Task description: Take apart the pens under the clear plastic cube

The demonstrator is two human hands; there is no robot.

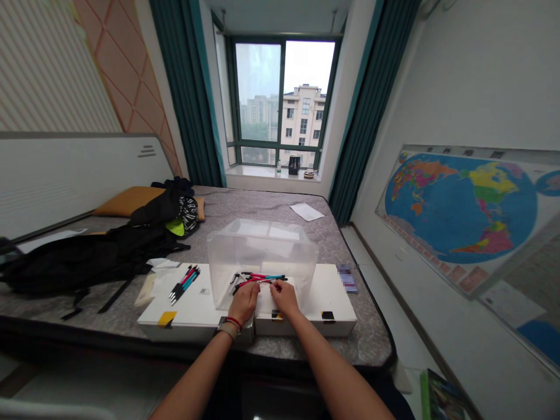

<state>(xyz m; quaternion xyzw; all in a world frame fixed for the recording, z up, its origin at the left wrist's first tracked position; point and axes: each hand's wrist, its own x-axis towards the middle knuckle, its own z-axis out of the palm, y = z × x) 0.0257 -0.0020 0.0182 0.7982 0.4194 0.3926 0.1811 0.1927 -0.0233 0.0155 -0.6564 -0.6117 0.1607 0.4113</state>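
Note:
My left hand (245,302) and my right hand (285,297) are close together at the open front of a clear plastic bin (262,251). The fingers of both are closed in a pinch; what sits between the fingertips is too small to make out. Just beyond the fingertips, a loose pile of red, black and blue pens (262,276) lies within the bin. To the left, several more pens (184,284) rest side by side on a white box (199,303). A second white box (332,291) stands to the right, partly under the bin.
The boxes stand on a grey mattress (371,332) with a dark edge. A black backpack (100,254) and a tan cushion (131,200) lie left. White paper (307,212) lies toward the window, and a purple packet (348,279) is beside the right box.

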